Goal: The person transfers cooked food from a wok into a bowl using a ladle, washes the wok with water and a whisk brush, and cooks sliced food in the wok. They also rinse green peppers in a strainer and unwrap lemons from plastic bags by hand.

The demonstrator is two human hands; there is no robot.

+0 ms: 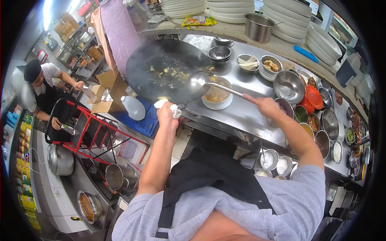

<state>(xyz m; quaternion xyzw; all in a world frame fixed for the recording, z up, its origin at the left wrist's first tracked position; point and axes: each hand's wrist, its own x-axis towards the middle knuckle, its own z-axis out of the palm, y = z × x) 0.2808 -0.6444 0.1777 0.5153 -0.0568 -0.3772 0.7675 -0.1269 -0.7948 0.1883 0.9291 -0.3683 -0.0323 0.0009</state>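
Note:
A large dark wok (140, 66) is tilted toward the right over the steel counter, with steam above it. My left hand (165, 116) is closed around the wok's near handle through a folded white cloth (175, 111). Bits of cooked food (171, 73) lie scattered across the wok's inside. In my right hand (268, 107) is the long handle of a steel ladle (198, 81), its bowl at the wok's right rim. Beneath the ladle stands a white bowl (217, 106) holding brownish food. Whether the wok's rim touches that bowl, I cannot tell.
Stacked white plates (231, 7) and a steel pot (259, 28) stand on the upper shelf (217, 31). Several ingredient bowls crowd the counter's right side, including an orange bowl (313, 97). At the left, a co-worker (50, 86) stands beside a red step ladder (94, 132) and a cardboard box (107, 90).

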